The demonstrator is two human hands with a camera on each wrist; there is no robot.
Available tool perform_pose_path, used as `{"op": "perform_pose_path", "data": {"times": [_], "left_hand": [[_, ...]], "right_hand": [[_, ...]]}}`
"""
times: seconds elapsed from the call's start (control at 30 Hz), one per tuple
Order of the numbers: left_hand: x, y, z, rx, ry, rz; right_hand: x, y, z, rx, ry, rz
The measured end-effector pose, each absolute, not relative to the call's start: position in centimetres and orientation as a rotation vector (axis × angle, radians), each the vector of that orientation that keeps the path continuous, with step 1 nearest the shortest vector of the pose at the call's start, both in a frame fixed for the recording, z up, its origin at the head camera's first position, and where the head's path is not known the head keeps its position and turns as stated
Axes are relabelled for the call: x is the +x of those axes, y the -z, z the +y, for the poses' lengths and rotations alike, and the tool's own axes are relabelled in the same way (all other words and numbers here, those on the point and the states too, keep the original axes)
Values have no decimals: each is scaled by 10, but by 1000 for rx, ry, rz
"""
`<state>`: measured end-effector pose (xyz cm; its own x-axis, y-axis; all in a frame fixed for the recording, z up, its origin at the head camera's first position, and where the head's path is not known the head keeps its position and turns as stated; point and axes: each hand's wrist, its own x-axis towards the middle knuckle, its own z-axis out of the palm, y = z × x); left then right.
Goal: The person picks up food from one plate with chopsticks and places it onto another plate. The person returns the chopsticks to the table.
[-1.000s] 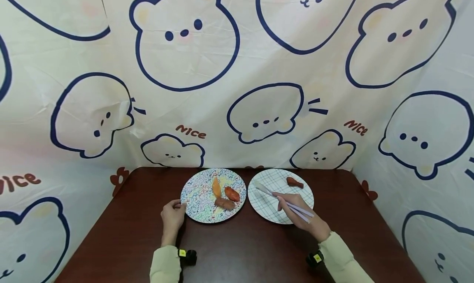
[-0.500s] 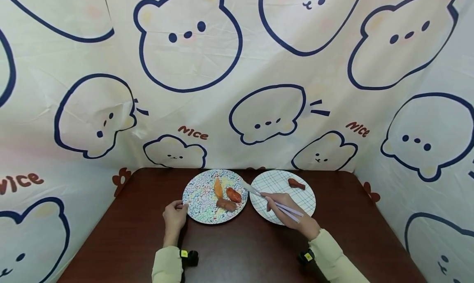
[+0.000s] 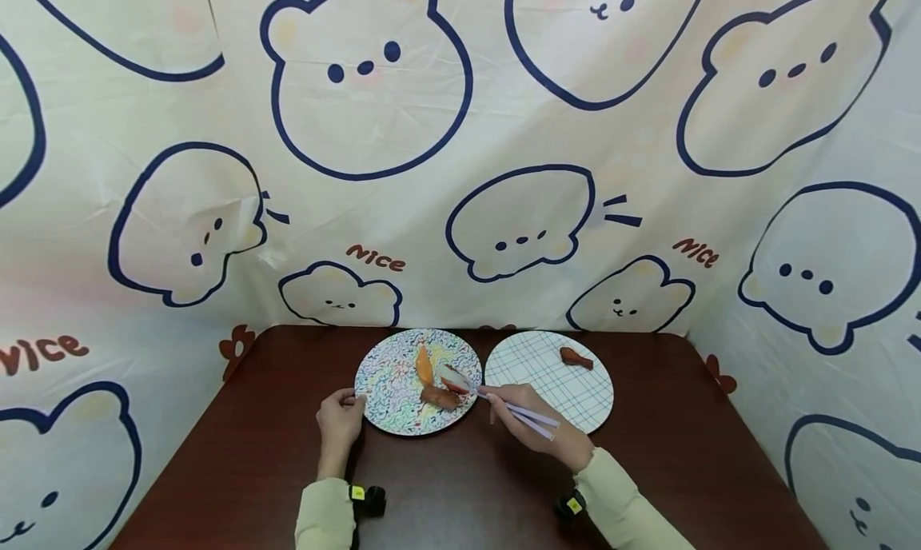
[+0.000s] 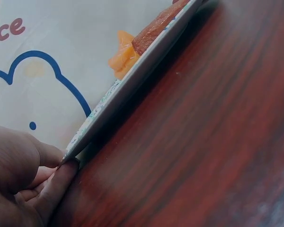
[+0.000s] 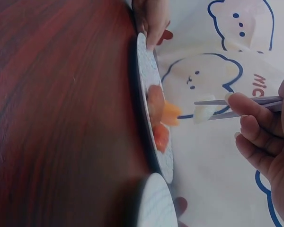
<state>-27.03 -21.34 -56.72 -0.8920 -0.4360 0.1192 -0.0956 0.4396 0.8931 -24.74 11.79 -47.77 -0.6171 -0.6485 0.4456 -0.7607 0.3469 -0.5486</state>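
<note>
My left hand (image 3: 340, 422) pinches the left rim of the multicoloured speckled plate (image 3: 384, 382) between thumb and fingers. On this plate lie an orange piece of food (image 5: 170, 113), a brown sausage-like piece (image 3: 440, 398) and a reddish wing-like piece (image 5: 161, 137). Pale purple chopsticks (image 3: 532, 422) are gripped in my right hand (image 3: 550, 434). Between their tips is a whitish piece of food (image 5: 204, 112), held above the speckled plate. It partly hides the reddish piece in the head view. The white plate with a blue-green grid (image 3: 554, 390) carries a small brown drumstick (image 3: 576, 357).
Both plates stand side by side at the back of a dark brown wooden table (image 3: 432, 486). Behind it hangs a pale cloth (image 3: 403, 214) printed with cartoon bears. Dark wrist cameras (image 3: 370, 500) are strapped on at both pale green sleeves.
My right hand has moved left, carrying the whitish piece in the chopsticks from over the grid plate to over the speckled plate. The left hand keeps its hold on the rim.
</note>
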Motion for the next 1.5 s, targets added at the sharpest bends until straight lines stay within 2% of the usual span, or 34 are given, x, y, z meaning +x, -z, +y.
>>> {"op": "perform_pose_path", "data": {"times": [0.83,1.3,1.5], "left_hand": [[-271,567,-214,463,1424,-2369],[-272,567,-214,471,1428,-2369],[-272,567,-214,475,1429,-2373]], "right_hand": [[-242,504,80,1396,-1355,-2489],[-247,511,75,1421,-1167,-2491],[-247,512,77,1400,-1224,-2545]]}}
